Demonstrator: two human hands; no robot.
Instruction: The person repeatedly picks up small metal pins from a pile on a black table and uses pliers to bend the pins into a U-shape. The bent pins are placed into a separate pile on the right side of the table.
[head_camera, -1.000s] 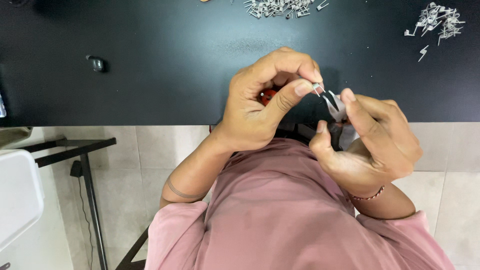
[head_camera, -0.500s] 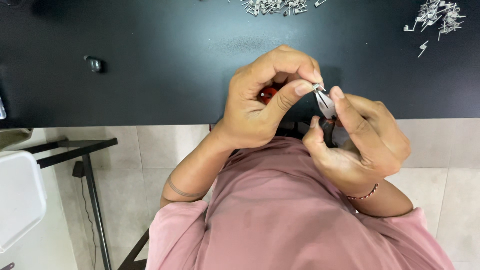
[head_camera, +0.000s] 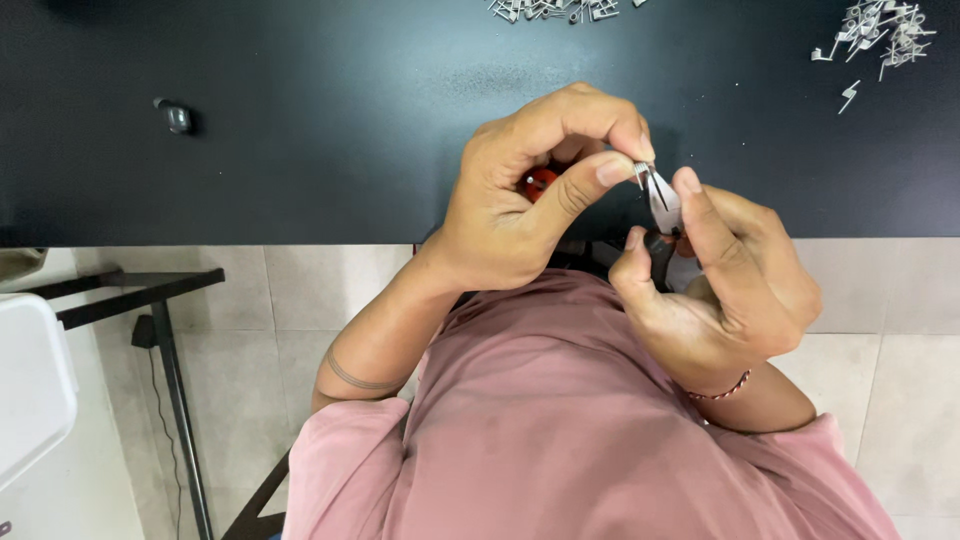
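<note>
left hand (head_camera: 520, 200): thumb and forefinger pinched tight on a tiny metal piece (head_camera: 640, 172), something red (head_camera: 540, 182) tucked in the curled palm
right hand (head_camera: 725, 285): fingers closed around small pliers (head_camera: 662, 205), tips meeting the metal piece
where: just above the near edge of the black surface (head_camera: 300, 150)
further out: two heaps of metal bits (head_camera: 880, 28) along the far edge (well apart from both hands), a small dark knob (head_camera: 177, 117) far left

Both hands meet above the table's (head_camera: 300, 150) near edge (metal-part piles (head_camera: 880, 30) lie behind)
</note>
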